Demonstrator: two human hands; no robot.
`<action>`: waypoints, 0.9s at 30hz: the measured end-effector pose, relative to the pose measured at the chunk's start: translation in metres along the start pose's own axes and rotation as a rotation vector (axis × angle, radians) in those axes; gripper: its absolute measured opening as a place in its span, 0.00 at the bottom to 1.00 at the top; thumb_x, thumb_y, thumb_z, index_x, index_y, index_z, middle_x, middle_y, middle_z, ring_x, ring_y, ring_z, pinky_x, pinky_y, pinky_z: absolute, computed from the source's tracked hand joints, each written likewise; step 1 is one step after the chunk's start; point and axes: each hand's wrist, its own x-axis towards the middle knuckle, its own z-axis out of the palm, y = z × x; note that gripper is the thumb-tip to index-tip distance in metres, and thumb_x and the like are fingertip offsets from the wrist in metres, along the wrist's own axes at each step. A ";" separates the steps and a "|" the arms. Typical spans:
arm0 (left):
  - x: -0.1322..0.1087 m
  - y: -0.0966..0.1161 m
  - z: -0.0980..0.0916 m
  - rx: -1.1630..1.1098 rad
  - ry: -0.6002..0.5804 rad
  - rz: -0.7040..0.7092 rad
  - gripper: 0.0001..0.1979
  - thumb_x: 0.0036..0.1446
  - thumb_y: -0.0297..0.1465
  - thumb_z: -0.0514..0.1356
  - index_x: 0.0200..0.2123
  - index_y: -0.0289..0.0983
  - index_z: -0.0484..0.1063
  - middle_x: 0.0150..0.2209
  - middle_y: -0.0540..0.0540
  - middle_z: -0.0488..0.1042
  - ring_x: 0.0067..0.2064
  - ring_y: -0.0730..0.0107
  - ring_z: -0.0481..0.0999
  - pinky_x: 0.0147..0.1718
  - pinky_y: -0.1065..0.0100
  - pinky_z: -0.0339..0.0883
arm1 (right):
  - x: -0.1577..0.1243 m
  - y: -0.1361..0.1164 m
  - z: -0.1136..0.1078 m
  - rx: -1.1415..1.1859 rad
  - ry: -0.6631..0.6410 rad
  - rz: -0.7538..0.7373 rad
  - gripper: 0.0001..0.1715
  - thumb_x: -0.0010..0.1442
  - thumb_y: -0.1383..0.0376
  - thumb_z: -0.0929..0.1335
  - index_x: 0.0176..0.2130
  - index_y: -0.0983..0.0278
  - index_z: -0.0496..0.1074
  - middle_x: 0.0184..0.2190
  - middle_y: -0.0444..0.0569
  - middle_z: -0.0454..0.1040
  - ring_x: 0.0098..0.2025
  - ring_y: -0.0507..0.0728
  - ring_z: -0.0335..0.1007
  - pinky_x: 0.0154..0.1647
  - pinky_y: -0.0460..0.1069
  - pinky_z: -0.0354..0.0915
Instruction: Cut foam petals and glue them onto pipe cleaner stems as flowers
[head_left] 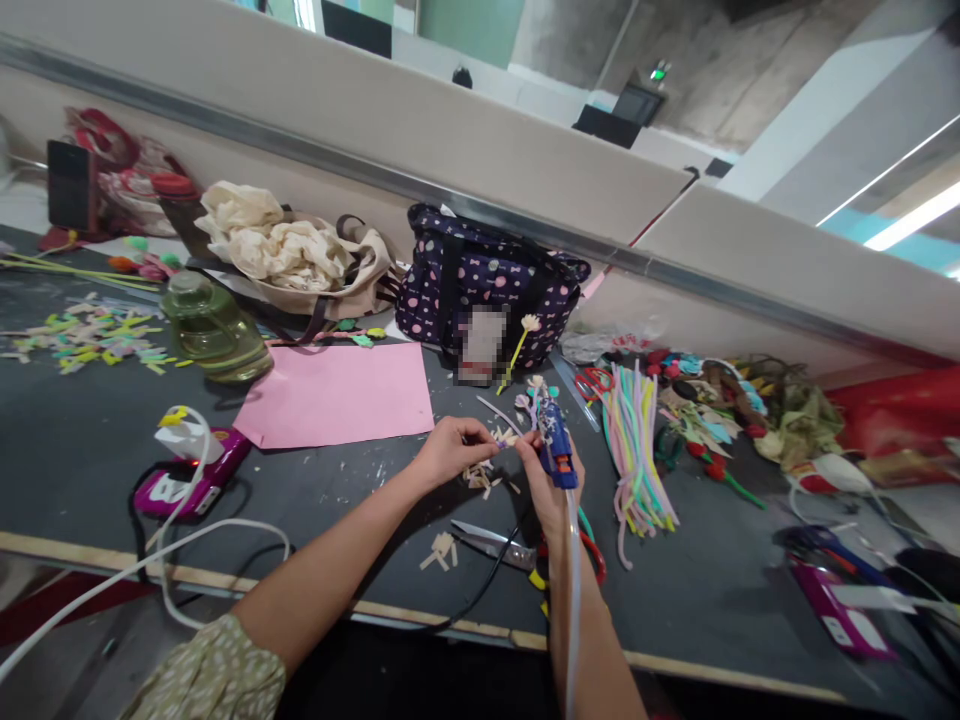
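My right hand point(549, 490) is wrapped round a blue hot glue gun point(555, 445), its nozzle pointing away from me and a long whitish glue stick point(574, 590) trailing from the rear. Close by on its left, my left hand point(456, 455) pinches a small cream and lilac craft piece point(505, 440); the thumb and fingertip of my right hand meet its other side. Beneath the hands lie short cream pipe-cleaner pieces point(480, 478). Scissors point(495, 545) with red handles rest below, partly hidden by my right forearm. Beyond the glue gun lie small pale flowers point(534, 392).
Pink paper point(345, 395) and a green bottle point(214, 325) are on the left, by a purple power strip point(196, 475) with cords. A dark patterned bag point(480, 270) stands behind. Pastel pipe cleaners point(637, 450) lie on the right. The table's front edge point(480, 628) is near me.
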 end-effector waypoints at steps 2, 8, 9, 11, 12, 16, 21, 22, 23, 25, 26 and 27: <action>0.000 0.000 0.000 0.009 -0.002 0.012 0.09 0.47 0.34 0.62 0.26 0.33 0.75 0.23 0.48 0.73 0.26 0.74 0.67 0.26 0.73 0.58 | 0.000 0.000 0.000 0.002 -0.004 -0.001 0.10 0.52 0.60 0.70 0.31 0.63 0.66 0.29 0.43 0.72 0.31 0.52 0.68 0.36 0.48 0.64; 0.000 -0.002 0.000 0.033 -0.017 0.030 0.09 0.48 0.35 0.62 0.26 0.33 0.76 0.24 0.48 0.73 0.26 0.74 0.68 0.26 0.73 0.59 | 0.000 0.001 -0.001 -0.044 -0.006 -0.008 0.10 0.53 0.59 0.70 0.31 0.63 0.68 0.28 0.43 0.72 0.30 0.52 0.67 0.35 0.49 0.65; 0.000 -0.002 0.000 0.038 -0.017 0.031 0.10 0.48 0.35 0.62 0.26 0.33 0.76 0.24 0.48 0.73 0.26 0.74 0.68 0.26 0.73 0.59 | 0.000 0.001 -0.001 -0.057 -0.008 -0.010 0.10 0.53 0.59 0.70 0.31 0.63 0.68 0.28 0.43 0.72 0.30 0.52 0.67 0.35 0.49 0.64; -0.001 -0.002 0.000 0.048 -0.018 0.033 0.10 0.48 0.35 0.62 0.26 0.33 0.76 0.24 0.48 0.73 0.26 0.74 0.68 0.26 0.73 0.59 | 0.000 0.002 -0.001 -0.073 -0.008 -0.010 0.10 0.53 0.59 0.70 0.31 0.63 0.69 0.28 0.43 0.72 0.31 0.53 0.67 0.36 0.50 0.64; -0.001 -0.002 0.000 0.051 -0.020 0.034 0.10 0.48 0.35 0.62 0.26 0.33 0.76 0.24 0.48 0.73 0.26 0.74 0.68 0.26 0.73 0.58 | 0.000 0.002 -0.001 -0.074 -0.008 -0.009 0.10 0.52 0.59 0.70 0.31 0.63 0.69 0.28 0.43 0.72 0.31 0.53 0.67 0.36 0.50 0.64; -0.001 0.000 -0.001 0.066 -0.009 0.044 0.09 0.49 0.35 0.62 0.27 0.34 0.76 0.25 0.48 0.73 0.27 0.73 0.68 0.26 0.72 0.58 | 0.000 -0.001 0.000 0.020 0.022 -0.002 0.11 0.52 0.59 0.70 0.32 0.64 0.68 0.30 0.45 0.73 0.32 0.53 0.68 0.37 0.50 0.65; -0.002 0.004 0.000 0.177 0.068 0.116 0.08 0.50 0.35 0.61 0.26 0.36 0.77 0.25 0.48 0.71 0.27 0.73 0.66 0.26 0.72 0.55 | 0.001 -0.006 0.002 0.065 0.128 0.047 0.13 0.52 0.57 0.69 0.31 0.65 0.67 0.33 0.49 0.74 0.30 0.53 0.68 0.35 0.51 0.65; -0.002 0.005 0.000 0.194 0.076 0.137 0.08 0.51 0.34 0.61 0.27 0.36 0.77 0.25 0.48 0.71 0.27 0.73 0.65 0.26 0.72 0.55 | 0.001 -0.007 0.002 0.051 0.138 0.056 0.14 0.52 0.57 0.69 0.30 0.65 0.67 0.32 0.49 0.74 0.30 0.54 0.68 0.35 0.51 0.64; -0.002 0.006 0.000 0.215 0.082 0.159 0.08 0.51 0.34 0.61 0.27 0.36 0.77 0.24 0.48 0.70 0.27 0.72 0.66 0.27 0.72 0.55 | 0.001 -0.007 0.002 0.041 0.140 0.056 0.14 0.52 0.56 0.69 0.30 0.64 0.67 0.31 0.49 0.74 0.30 0.54 0.68 0.35 0.51 0.64; -0.003 0.007 0.000 0.268 0.089 0.198 0.07 0.51 0.33 0.61 0.26 0.37 0.76 0.25 0.48 0.70 0.28 0.72 0.66 0.29 0.71 0.56 | 0.001 -0.006 0.001 0.026 0.130 0.040 0.14 0.51 0.56 0.69 0.30 0.64 0.66 0.30 0.48 0.74 0.31 0.54 0.68 0.36 0.51 0.64; -0.003 0.007 0.000 0.294 0.089 0.212 0.07 0.51 0.32 0.61 0.26 0.37 0.76 0.25 0.48 0.70 0.29 0.71 0.66 0.30 0.71 0.56 | 0.001 -0.005 0.001 0.023 0.112 0.029 0.14 0.51 0.56 0.69 0.30 0.64 0.66 0.30 0.47 0.74 0.32 0.54 0.68 0.37 0.51 0.64; -0.003 0.007 -0.001 0.314 0.086 0.223 0.06 0.52 0.32 0.60 0.26 0.37 0.76 0.25 0.48 0.70 0.29 0.71 0.66 0.30 0.71 0.56 | 0.001 -0.004 0.000 0.020 0.093 0.021 0.13 0.52 0.56 0.69 0.30 0.64 0.66 0.30 0.47 0.74 0.32 0.54 0.68 0.38 0.51 0.64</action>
